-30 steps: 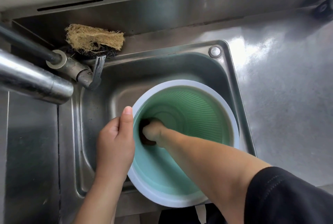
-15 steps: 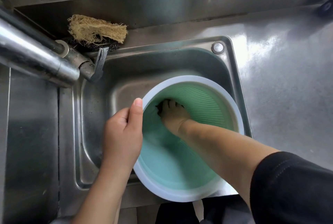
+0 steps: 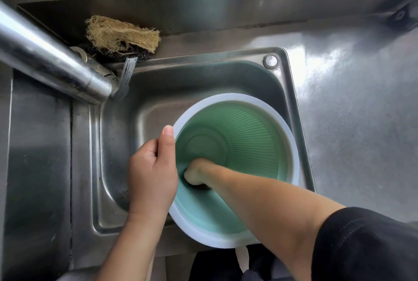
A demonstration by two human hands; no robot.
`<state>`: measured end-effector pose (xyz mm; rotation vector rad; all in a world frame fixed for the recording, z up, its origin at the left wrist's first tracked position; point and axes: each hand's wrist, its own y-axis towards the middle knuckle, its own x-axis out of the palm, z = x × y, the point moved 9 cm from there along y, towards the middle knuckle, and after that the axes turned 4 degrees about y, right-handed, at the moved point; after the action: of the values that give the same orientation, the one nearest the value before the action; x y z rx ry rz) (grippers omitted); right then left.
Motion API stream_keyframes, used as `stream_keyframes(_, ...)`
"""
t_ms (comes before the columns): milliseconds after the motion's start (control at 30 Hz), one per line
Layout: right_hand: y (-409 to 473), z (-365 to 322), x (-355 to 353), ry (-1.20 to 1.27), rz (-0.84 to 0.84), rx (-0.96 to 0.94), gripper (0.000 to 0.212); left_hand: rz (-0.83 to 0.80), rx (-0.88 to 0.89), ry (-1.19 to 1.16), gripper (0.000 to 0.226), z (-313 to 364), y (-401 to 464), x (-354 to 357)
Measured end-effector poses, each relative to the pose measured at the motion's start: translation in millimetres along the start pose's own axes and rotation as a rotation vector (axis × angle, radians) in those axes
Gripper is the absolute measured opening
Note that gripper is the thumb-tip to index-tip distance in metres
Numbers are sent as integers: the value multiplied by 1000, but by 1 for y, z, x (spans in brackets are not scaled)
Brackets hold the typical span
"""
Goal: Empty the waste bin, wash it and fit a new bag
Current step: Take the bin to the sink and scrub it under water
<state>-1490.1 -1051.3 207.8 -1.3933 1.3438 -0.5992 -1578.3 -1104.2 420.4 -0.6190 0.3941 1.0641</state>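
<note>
At upper left, the steel tap (image 3: 56, 61) and the straw-coloured fibre scrubber (image 3: 123, 32) sat as before. At centre, the left hand (image 3: 152, 172) still clasped the white rim of the round green plastic waste bin (image 3: 248, 142), tilted in the stainless steel sink (image 3: 117, 145). The right hand (image 3: 196, 173), fisted around a dark scouring pad (image 3: 200, 186), had dropped from the bin's upper left wall to the lower left of its floor.

- The right hand (image 3: 196, 173) has swung from the far left wall inside the bin (image 3: 246, 145), where its knuckles showed half a second ago, down to the near left wall, close under the left hand (image 3: 152, 174).
- It is now balled over a dark scrubber (image 3: 200, 186), back near its spot of a second ago.
- The bin's ribbed floor, then partly covered by the right hand, lies bare.
</note>
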Motion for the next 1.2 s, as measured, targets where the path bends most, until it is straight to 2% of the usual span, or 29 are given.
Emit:
stream_keyframes(100, -7, -10, 7, 695, -35, 79, 25, 3, -46, -23, 75, -8, 0, -3)
stream_keyframes(167, -16, -16, 2, 1019, -67, 105, 16, 10, -37, -26, 66, -9, 1, -2)
stream_keyframes(233, -25, -21, -7, 1194, -79, 88, 18, 5, -5, -24, 57, -4, 2, 2)
stream_keyframes(300, -36, -24, -14, 1184, -78, 16, 27, -2, 12, -21, 54, 1, 2, 8)
stream_keyframes(400, -59, -20, -16, 1019, -98, -126, 22, 14, -4, -5, 58, 4, 3, 11)
stream_keyframes(467, -77, -14, -20, 808, -123, -208, 17, 23, -3, 12, 63, 4, 4, 8)
stream_keyframes(633, -102, 8, -22, -114, -208, -387, 30, 18, -2, 36, 65, 5, 2, 4)
stream_keyframes(900, -53, 49, -27, -1002, -175, -334, 36, 23, 52, 135, 62, 20, -2, 9)
stream_keyframes(1033, -8, 66, -47, -1155, 38, -107, 51, 4, 72, 124, 62, 19, -5, 17)
stream_keyframes(1100, 1, 62, -49, -1129, 148, -129, 52, 20, 81, 119, 61, 16, -8, 17)
stream_keyframes(1200, 2, 64, -52, -1084, 216, -112, 55, 25, 96, 84, 60, 16, -13, 19)
